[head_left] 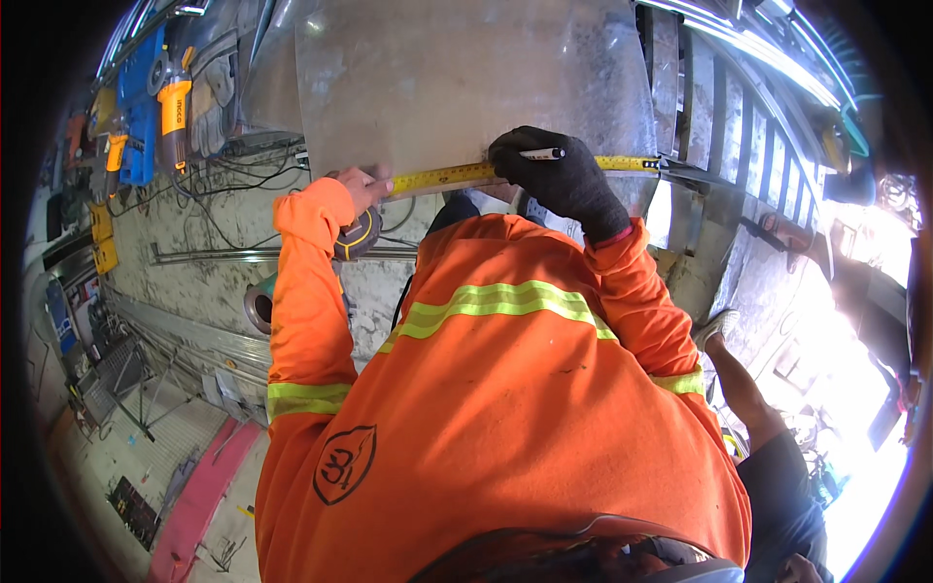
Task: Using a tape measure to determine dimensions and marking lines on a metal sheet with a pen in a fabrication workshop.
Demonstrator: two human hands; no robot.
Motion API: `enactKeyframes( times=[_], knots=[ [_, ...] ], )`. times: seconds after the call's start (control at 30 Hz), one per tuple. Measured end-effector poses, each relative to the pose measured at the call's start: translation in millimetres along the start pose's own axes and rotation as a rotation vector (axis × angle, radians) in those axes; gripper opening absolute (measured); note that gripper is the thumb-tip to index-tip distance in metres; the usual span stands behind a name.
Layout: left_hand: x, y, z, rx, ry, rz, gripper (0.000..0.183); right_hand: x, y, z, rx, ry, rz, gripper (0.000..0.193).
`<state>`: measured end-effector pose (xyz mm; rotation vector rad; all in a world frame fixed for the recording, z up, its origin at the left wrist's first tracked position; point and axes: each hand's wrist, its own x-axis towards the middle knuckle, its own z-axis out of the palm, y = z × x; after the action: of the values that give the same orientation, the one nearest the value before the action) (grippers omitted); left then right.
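Note:
A large grey metal sheet [466,78] lies in front of me. Along its near edge a yellow tape measure [437,179] is pulled out from left to right. My left hand [362,188], bare, has its fingers closed on the blade at the left. Its round black and yellow case [361,235] hangs just below that hand, partly behind the sleeve. In a dark glove, my right hand [564,180] holds a white marker pen [541,154] with a dark end pointing right. That hand rests over the tape blade and hides part of it.
To the left are an orange angle grinder [174,109], a second orange tool [116,154], grey gloves [212,97] and loose cables. A pipe end [259,305] and metal bars lie by my left arm. Slatted metal [758,136] stands right; another person's leg [744,389] is behind my right side.

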<state>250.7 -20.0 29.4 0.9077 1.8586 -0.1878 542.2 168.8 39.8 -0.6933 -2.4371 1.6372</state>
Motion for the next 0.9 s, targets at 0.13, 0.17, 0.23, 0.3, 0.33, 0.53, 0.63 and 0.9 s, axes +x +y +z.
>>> enactKeyframes(
  times=[0.13, 0.17, 0.23, 0.3, 0.33, 0.53, 0.63, 0.9],
  knots=[
    [1, 3, -1, 0.018, 0.011, -0.001, 0.061, 0, -1, -2, -0.034, 0.006, -0.009, 0.014],
    [2, 2, 0, 0.033, 0.019, -0.006, 0.061, 0, -4, -2, 0.008, 0.005, 0.027, 0.014],
    [6, -3, 2, 0.061, 0.034, -0.018, 0.060, -1, -7, -2, 0.011, 0.031, 0.024, 0.014],
    [8, -7, 4, 0.074, 0.045, -0.005, 0.060, -1, -10, -3, 0.035, 0.038, 0.036, 0.015],
    [9, -8, 4, 0.081, 0.049, 0.003, 0.059, -2, -12, -4, 0.056, 0.033, 0.051, 0.015],
    [6, -4, -2, 0.062, 0.012, 0.038, 0.061, -2, -6, -1, 0.087, 0.075, -0.006, 0.017],
    [5, -3, -1, 0.028, 0.011, -0.036, 0.062, -2, -2, -1, 0.002, 0.067, -0.115, 0.013],
    [7, -9, 2, 0.045, 0.040, -0.012, 0.063, 1, 10, -1, -0.284, 0.092, -0.397, 0.012]
  ],
)
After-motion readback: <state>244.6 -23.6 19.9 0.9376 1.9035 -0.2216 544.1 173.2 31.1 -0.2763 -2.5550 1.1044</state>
